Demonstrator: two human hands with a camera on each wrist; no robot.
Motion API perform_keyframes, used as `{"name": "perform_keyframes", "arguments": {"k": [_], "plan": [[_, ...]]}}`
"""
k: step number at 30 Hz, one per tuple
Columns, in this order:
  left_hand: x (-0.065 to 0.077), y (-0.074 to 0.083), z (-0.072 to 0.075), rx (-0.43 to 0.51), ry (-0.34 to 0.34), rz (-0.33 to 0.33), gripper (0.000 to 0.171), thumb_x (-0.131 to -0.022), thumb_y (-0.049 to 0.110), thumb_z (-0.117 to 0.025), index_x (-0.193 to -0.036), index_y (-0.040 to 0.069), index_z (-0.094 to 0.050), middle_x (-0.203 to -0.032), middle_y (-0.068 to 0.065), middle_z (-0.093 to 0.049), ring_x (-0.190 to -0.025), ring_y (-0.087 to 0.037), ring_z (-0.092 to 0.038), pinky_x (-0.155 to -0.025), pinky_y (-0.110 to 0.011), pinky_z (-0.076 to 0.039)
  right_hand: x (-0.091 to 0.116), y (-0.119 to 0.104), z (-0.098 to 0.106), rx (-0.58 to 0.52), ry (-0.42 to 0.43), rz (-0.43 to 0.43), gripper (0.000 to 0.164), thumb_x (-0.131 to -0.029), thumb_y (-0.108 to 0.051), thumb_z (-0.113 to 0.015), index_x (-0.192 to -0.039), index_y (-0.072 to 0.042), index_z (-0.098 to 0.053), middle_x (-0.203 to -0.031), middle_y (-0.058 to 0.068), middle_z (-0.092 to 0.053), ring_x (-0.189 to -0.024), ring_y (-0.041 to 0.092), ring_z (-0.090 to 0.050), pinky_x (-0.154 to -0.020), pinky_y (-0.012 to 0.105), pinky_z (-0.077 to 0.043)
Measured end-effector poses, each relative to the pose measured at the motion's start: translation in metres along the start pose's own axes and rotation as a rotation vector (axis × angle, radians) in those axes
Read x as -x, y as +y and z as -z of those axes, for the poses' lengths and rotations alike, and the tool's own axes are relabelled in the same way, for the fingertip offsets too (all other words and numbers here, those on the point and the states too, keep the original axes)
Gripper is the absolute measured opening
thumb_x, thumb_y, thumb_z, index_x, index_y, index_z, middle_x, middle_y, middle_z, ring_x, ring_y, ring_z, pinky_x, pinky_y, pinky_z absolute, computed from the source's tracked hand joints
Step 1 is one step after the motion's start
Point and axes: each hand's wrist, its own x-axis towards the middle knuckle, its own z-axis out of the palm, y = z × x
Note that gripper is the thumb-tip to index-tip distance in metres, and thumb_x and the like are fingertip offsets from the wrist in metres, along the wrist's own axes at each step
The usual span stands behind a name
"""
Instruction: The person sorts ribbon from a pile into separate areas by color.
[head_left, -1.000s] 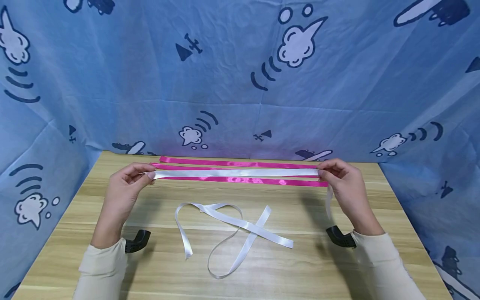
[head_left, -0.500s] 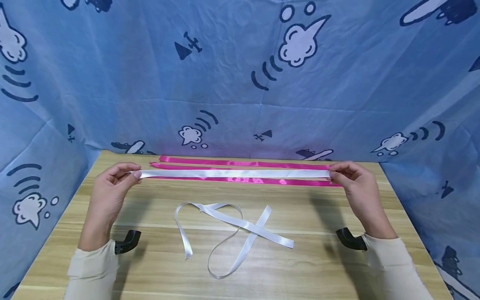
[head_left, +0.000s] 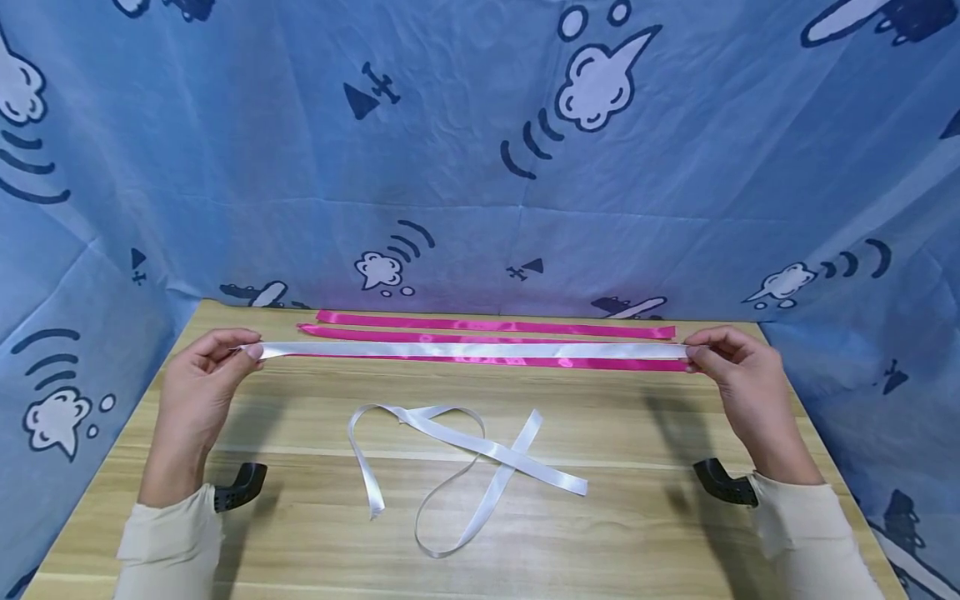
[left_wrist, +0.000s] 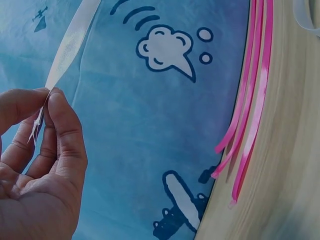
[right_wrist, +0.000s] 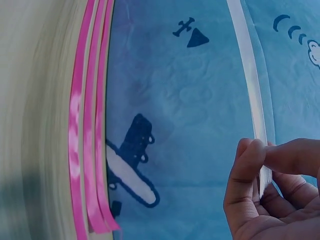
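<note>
A white satin ribbon is stretched straight between both hands, raised above the table. My left hand pinches its left end between thumb and fingertips; in the left wrist view a frayed tip pokes out below the pinch. At the other end my right hand pinches the ribbon the same way, with a short tail below the fingers in the right wrist view. Behind and below it, three pink ribbons lie side by side along the table's back edge, partly covered by the white one in the head view.
More white ribbon lies in loose, crossing loops on the middle of the wood-grain table. A blue printed cloth hangs behind and at both sides of the table. A black wrist mount sits by the left cuff, another by the right.
Both hands have moved apart, the left one leftward and the right one rightward, so a longer span of white ribbon shows between them. The tail hanging below my right hand is gone from the head view.
</note>
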Motion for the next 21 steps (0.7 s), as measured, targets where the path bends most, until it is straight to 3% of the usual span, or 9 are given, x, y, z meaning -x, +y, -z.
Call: {"name": "perform_keyframes", "arguments": {"k": [8,15,19,21], "plan": [[-0.001,-0.003,0.003,0.004,-0.014,0.003,0.013,-0.092,-0.005,-0.075,-0.101,0.006,-0.077,-0.09,0.005,-0.075,-0.076,-0.004,-0.071,-0.073,-0.016,-0.059,0.0,0.006,0.004,-0.051,0.001,-0.029,0.013,-0.102,-0.007,-0.065,-0.112,0.003,-0.068,-0.094,-0.015,-0.068,-0.078,0.005,-0.066,-0.073,0.012,-0.054],[-0.004,-0.009,0.004,0.011,-0.052,0.008,0.014,-0.092,-0.004,-0.076,-0.1,0.006,-0.077,-0.089,0.005,-0.076,-0.076,-0.005,-0.072,-0.074,-0.016,-0.06,-0.003,0.009,0.002,-0.02,0.016,-0.069,0.011,-0.102,-0.005,-0.065,-0.11,0.001,-0.068,-0.089,-0.018,-0.067,-0.075,0.004,-0.065,-0.07,0.012,-0.054],[-0.007,-0.013,0.004,-0.021,-0.062,0.039,0.014,-0.092,-0.004,-0.076,-0.1,0.008,-0.077,-0.089,0.007,-0.076,-0.076,-0.005,-0.072,-0.074,-0.016,-0.059,-0.005,0.012,0.001,-0.056,0.025,-0.073,0.009,-0.1,0.0,-0.066,-0.1,-0.008,-0.072,-0.086,-0.015,-0.067,-0.072,0.004,-0.064,-0.068,0.014,-0.055],[-0.009,-0.016,0.004,-0.049,-0.062,0.068,0.016,-0.092,-0.002,-0.076,-0.1,0.011,-0.077,-0.09,0.008,-0.076,-0.077,-0.005,-0.072,-0.074,-0.015,-0.059,-0.005,0.014,0.0,-0.061,0.026,-0.077,0.008,-0.1,0.001,-0.066,-0.1,-0.005,-0.072,-0.085,-0.015,-0.067,-0.072,0.004,-0.065,-0.067,0.014,-0.055]]}}
